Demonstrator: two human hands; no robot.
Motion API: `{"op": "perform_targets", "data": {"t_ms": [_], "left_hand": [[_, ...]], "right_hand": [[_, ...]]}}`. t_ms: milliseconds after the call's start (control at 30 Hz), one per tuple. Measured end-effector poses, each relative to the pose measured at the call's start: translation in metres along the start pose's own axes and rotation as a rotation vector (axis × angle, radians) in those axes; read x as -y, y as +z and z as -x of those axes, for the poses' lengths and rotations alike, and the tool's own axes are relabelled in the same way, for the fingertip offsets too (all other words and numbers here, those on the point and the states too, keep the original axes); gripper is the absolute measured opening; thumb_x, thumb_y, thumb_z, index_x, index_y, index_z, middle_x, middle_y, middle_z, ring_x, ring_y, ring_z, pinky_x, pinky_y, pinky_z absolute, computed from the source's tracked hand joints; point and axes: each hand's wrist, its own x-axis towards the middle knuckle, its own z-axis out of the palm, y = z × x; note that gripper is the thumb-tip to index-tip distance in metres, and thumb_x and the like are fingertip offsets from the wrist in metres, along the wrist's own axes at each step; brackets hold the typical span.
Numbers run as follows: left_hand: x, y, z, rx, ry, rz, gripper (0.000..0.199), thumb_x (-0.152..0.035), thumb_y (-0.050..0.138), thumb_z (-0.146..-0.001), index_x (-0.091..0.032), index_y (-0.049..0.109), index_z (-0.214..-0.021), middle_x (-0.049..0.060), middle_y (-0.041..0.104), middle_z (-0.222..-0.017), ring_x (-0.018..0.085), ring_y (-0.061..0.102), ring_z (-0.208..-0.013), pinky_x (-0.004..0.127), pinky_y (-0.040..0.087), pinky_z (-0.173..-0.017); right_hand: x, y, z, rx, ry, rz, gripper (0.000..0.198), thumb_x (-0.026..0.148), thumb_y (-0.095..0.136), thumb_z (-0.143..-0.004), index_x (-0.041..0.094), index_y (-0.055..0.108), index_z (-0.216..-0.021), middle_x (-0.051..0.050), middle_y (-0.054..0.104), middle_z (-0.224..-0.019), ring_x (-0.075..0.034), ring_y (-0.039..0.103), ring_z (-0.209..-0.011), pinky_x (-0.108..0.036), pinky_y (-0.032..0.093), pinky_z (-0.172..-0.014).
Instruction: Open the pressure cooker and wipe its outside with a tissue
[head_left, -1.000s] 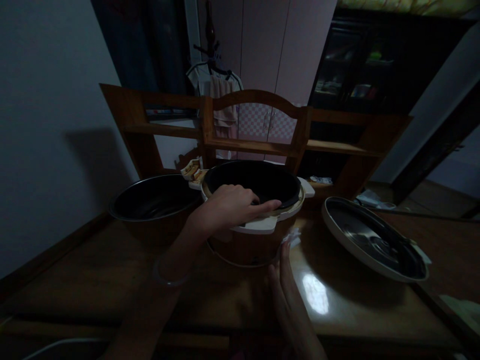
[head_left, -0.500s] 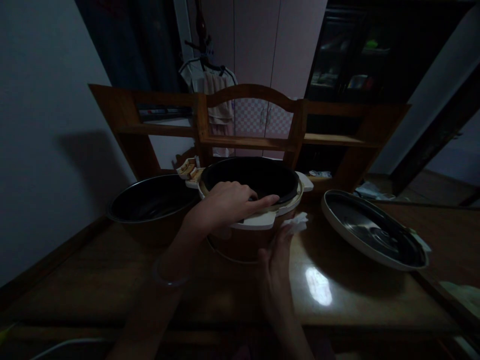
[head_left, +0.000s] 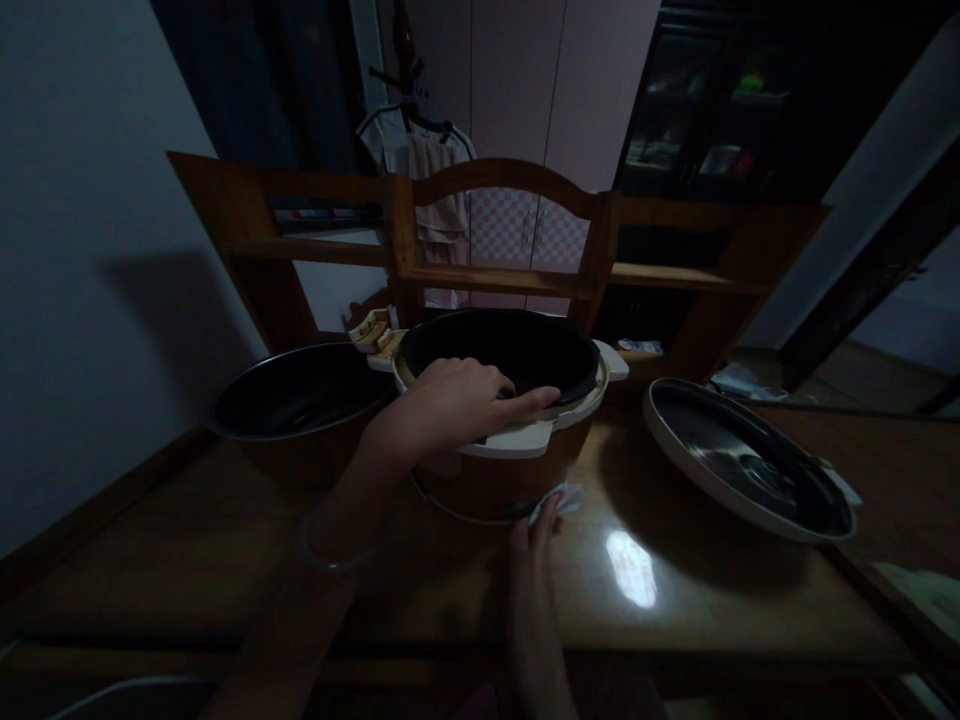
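The round cooker body with a brown-looking wall and off-white rim [head_left: 480, 482] stands upright on the glossy brown wooden worktop [head_left: 697, 605], between the other two vessel parts. Its interior is black and too dark to inspect.

Left hand [head_left: 450, 402]: clamped over the front rim, fingers passing inside, thumb laid along the edge beside the off-white plastic front lug [head_left: 517, 440]. This hold matches the one half a second earlier.

Right hand [head_left: 534, 570]: fingers closed on a crumpled white tissue-like wad [head_left: 570, 498], which meets the lower front wall, near the base edge. Change noted: half a second earlier the wad was higher, beside the upper wall under the rim. In my judgement, wiping is the work in hand; attention has shifted to the lower wall while the left hand steadies the body. Whether any mark remains there cannot be told in this light.

Just left of the body, a wide dark bowl-shaped pot with a black interior [head_left: 300, 395] sits on the worktop. To the right, apart from the body, a round off-white-rimmed lid with a dark, shiny inner face [head_left: 750, 460] lies tilted, inner face showing. Behind stands a brown wooden rack with an arched centre [head_left: 502, 175].
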Motion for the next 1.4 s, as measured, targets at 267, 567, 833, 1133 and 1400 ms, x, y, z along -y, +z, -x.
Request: {"op": "perform_targets", "data": {"t_ms": [267, 567, 833, 1133, 1400], "left_hand": [[0.001, 0.001, -0.001, 0.005, -0.019, -0.006, 0.089, -0.081, 0.01, -0.089, -0.029, 0.078, -0.113, 0.008, 0.078, -0.093, 0.029, 0.071, -0.088, 0.033, 0.038, -0.068], [0.001, 0.0, -0.001, 0.016, -0.02, -0.027, 0.088, -0.08, 0.01, -0.09, -0.028, 0.077, -0.114, 0.009, 0.078, -0.094, 0.029, 0.071, -0.09, 0.033, 0.038, -0.068], [0.001, 0.0, -0.001, 0.01, -0.024, 0.003, 0.088, -0.081, 0.01, -0.09, -0.029, 0.078, -0.113, 0.008, 0.078, -0.096, 0.029, 0.071, -0.089, 0.033, 0.039, -0.069], [0.002, 0.001, 0.0, -0.007, 0.005, 0.038, 0.088, -0.081, 0.011, -0.09, -0.028, 0.079, -0.108, 0.008, 0.078, -0.091, 0.028, 0.071, -0.087, 0.032, 0.037, -0.067], [0.001, 0.001, 0.0, -0.013, 0.022, 0.016, 0.09, -0.08, 0.008, -0.09, -0.028, 0.079, -0.106, 0.009, 0.078, -0.09, 0.029, 0.071, -0.089, 0.033, 0.038, -0.068]], "right_hand": [[0.017, 0.041, 0.049, 0.095, 0.103, -0.025, 0.074, 0.049, 0.029, -0.108, 0.026, -0.017, -0.161, 0.0, -0.017, -0.166, -0.024, -0.007, -0.154, -0.055, 0.022, -0.125], [0.015, 0.066, 0.06, 0.062, 0.056, -0.089, 0.079, 0.044, 0.035, -0.107, 0.033, -0.026, -0.156, 0.006, -0.02, -0.165, -0.023, -0.012, -0.152, -0.057, 0.027, -0.123], [0.024, 0.032, 0.052, 0.047, 0.084, -0.129, 0.072, 0.051, 0.03, -0.106, 0.03, -0.01, -0.162, 0.004, -0.007, -0.168, -0.024, -0.003, -0.155, -0.055, 0.024, -0.124], [0.057, -0.02, -0.01, -0.147, -0.128, -0.099, 0.072, 0.053, 0.034, -0.105, 0.03, -0.001, -0.163, 0.003, -0.007, -0.169, -0.028, -0.01, -0.155, -0.06, 0.002, -0.124], [0.046, -0.012, -0.015, -0.045, -0.394, 0.195, 0.075, 0.046, 0.037, -0.106, 0.023, -0.007, -0.163, -0.007, -0.009, -0.169, -0.034, -0.008, -0.154, -0.066, 0.014, -0.121]]}}
